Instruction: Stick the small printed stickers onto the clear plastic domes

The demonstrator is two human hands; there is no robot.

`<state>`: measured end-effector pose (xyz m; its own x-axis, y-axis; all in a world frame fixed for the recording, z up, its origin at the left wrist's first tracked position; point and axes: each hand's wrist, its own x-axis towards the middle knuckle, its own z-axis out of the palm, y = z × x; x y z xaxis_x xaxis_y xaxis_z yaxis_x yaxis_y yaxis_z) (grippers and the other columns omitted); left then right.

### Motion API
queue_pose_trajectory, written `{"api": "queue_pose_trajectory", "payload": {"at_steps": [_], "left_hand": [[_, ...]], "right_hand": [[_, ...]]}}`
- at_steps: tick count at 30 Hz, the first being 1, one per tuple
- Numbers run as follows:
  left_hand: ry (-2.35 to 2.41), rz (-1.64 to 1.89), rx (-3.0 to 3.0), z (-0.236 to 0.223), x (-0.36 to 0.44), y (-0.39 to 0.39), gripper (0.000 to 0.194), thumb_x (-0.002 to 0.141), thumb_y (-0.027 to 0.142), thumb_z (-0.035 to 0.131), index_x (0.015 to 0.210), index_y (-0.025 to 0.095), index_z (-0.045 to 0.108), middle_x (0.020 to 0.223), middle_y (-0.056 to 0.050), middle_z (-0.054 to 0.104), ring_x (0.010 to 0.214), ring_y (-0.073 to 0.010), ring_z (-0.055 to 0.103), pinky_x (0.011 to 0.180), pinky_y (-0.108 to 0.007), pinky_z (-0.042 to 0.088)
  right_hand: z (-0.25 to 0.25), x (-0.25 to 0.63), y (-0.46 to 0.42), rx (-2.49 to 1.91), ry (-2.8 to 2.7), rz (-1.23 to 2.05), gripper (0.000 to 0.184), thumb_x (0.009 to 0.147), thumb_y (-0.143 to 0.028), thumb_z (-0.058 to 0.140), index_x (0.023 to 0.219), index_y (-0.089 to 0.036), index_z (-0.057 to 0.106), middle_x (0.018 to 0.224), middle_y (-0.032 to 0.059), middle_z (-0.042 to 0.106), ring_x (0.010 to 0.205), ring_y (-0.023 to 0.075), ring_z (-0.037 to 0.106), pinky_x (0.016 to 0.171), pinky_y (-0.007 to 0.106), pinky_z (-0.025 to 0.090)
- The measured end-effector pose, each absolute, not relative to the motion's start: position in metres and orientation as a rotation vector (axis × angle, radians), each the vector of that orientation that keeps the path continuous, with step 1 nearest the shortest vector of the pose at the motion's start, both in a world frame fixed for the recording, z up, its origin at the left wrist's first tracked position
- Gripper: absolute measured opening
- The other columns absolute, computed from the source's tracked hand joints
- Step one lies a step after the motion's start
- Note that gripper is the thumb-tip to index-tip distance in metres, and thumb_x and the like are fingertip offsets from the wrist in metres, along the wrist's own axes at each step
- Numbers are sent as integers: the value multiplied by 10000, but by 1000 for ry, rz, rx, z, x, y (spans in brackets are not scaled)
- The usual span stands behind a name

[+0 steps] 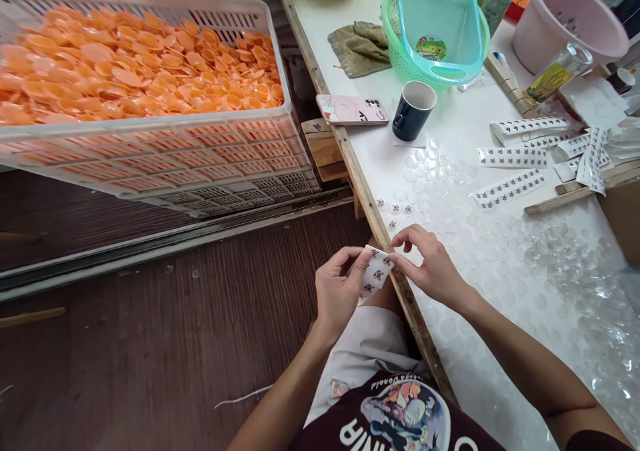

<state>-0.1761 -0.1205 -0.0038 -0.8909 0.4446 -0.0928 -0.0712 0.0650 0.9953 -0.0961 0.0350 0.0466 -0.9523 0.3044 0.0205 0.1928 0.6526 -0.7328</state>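
Maroon cotton T-shirt (400, 414) with a cartoon print lies nearest, above pale shorts (345, 364) and just below the hands. Beyond it, the left hand (339, 288) pinches a white sticker sheet (376, 271) between thumb and fingers, over the lap beside the bench (370, 151); the right hand (425, 261) is narrow, thumb at the sheet's far corner, though whether it grips there I cannot tell. Held from two sides, the thin, flexible paper probably keeps flatter, and its small animal-face prints face upward, easy to see. Just beyond the right hand's fingers, a few matching animal-face pieces (395, 208) lie near the worn wooden edging (363, 178), likely set there for short reach. Around and to the right of that hand spread thin, round, glossy clear discs (471, 218), heaped more thickly farther right; past them, slightly curled sticker strips (509, 189) rest, apparently within arm's length. Farther ahead of the hands stand a dark glazed mug (413, 114) and a pink-cased phone (353, 110), its end overhanging the edging. Ahead and left of the left hand, a slotted white plastic crate (150, 123) contains shiny, rounded orange plastic pieces (150, 64), its walls presumably stopping them spilling.
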Motion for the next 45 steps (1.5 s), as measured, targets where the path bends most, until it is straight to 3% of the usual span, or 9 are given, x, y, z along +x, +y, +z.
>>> {"api": "queue_pose_trajectory", "payload": {"at_steps": [9, 12, 16, 28, 31, 34, 37, 41, 45], "left_hand": [[2022, 1871, 284, -8, -173, -119, 248, 875, 380, 715, 745, 169, 729, 661, 4, 701, 584, -119, 603, 525, -198, 459], [2017, 1883, 286, -7, -169, -117, 258, 882, 381, 713, 732, 171, 718, 649, 10, 689, 576, -114, 593, 525, -196, 449], [1990, 1852, 436, -4, -162, -114, 247, 891, 354, 710, 719, 176, 712, 636, 20, 659, 581, -109, 572, 547, -200, 438], [1992, 1782, 519, -2, -166, -114, 208, 930, 321, 651, 792, 172, 693, 708, 3, 677, 632, -119, 596, 591, -206, 466], [1965, 1786, 588, 4, -170, -120, 196, 913, 333, 664, 1026, 175, 696, 770, -1, 696, 672, -128, 628, 627, -210, 497], [1902, 1714, 734, 12, -174, -128, 450, 903, 328, 682, 1329, 208, 599, 829, -3, 728, 676, -132, 647, 652, -225, 522], [1892, 1665, 812, 15, -176, -135, 396, 916, 326, 665, 1298, 227, 638, 917, -43, 763, 726, -155, 690, 671, -247, 550], [1900, 1755, 756, 14, -175, -138, 667, 902, 317, 677, 1522, 243, 441, 868, -20, 768, 709, -154, 711, 666, -242, 571], [1950, 1669, 775, 12, -176, -139, 265, 909, 326, 653, 1133, 223, 750, 905, -46, 793, 774, -181, 740, 734, -263, 592]], "right_hand": [[50, -91, 36, -344, -2639, 1212, 111, 939, -220, 632, 829, -217, 617, 801, -5, 658, 747, 156, 581, 781, 352, 380], [50, -90, 37, -485, -2449, 1334, 27, 932, -253, 626, 943, -235, 609, 849, 3, 658, 778, 166, 586, 765, 344, 424], [47, -91, 30, -538, -2359, 1540, 322, 887, -243, 677, 1176, -258, 536, 883, -11, 685, 830, 172, 639, 811, 353, 466], [48, -108, 69, -698, -2079, 1659, 394, 866, -231, 713, 1168, -278, 464, 802, -49, 654, 824, 165, 643, 838, 357, 489], [55, -103, 56, -538, -2176, 1708, 377, 901, -229, 671, 1190, -282, 433, 825, -41, 646, 815, 165, 649, 838, 365, 509], [63, -97, 38, -279, -2376, 1689, 325, 928, -223, 621, 1191, -275, 437, 870, -10, 646, 822, 178, 674, 830, 374, 538], [67, -95, 29, -158, -2474, 1633, 344, 945, -233, 589, 1239, -276, 415, 909, 8, 637, 837, 184, 685, 818, 374, 558], [67, -95, 27, -117, -2521, 1521, 452, 949, -228, 588, 1337, -281, 364, 899, 2, 632, 890, 198, 678, 939, 433, 537], [70, -91, 25, -88, -2478, 1347, 353, 938, -210, 607, 1252, -294, 469, 941, 28, 616, 1022, 229, 650, 1027, 477, 489]]}}
